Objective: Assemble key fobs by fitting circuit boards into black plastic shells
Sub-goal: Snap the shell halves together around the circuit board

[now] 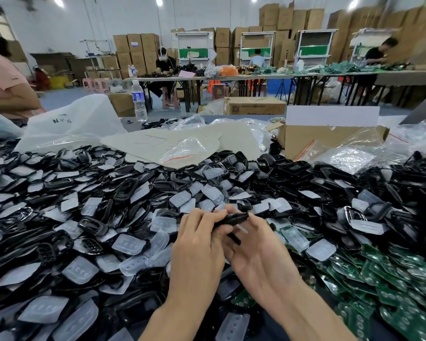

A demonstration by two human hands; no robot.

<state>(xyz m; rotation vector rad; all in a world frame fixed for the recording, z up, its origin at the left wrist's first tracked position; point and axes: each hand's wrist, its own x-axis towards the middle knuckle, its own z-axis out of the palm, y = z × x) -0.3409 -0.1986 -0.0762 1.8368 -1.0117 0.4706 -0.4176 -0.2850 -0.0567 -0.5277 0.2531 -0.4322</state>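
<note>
At the far left stands a person in a pink shirt. Beside them a white bag lies at the back of the table. A bottle stands upright just right of the bag. In front, a big pile of black shells and clear pads covers the table from the left edge to past the middle.

Above this pile, in the centre, the left hand has its fingers curled around the left end of one shell. The shell is lifted off the pile and lies about level between both hands. The right hand pinches its right end with bent fingers. A second thin black piece shows under the shell, between the hands; which hand holds it I cannot tell.

Behind, to the right, an open box stands among clear plastic bags. At the lower right many green boards lie heaped, touching the pile.
</note>
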